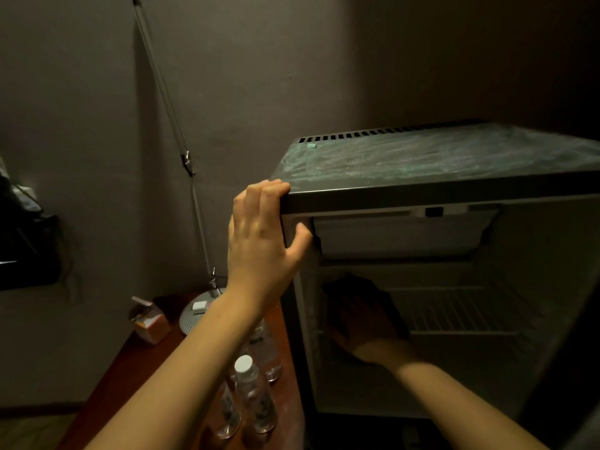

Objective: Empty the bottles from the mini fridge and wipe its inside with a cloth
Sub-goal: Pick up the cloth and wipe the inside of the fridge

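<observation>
cloth [381,287]: soft, light; press it flat.
right grip [358,323]: spread on cloth, dimly seen.
left grip [259,235]: curled round fridge [422,157] corner.

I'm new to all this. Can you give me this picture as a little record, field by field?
Setting: dim room, mini fridge standing open
Left hand: grips the fridge's top front corner, fingers curled over the edge
Right hand: inside the fridge, presses a dark cloth near the left inner wall
Bottles: clear, upright on the wooden table left of the fridge
Wire shelf: bare where visible
Stage: bottles appear out, wiping under way
Also on table: lamp base, small carton
</observation>
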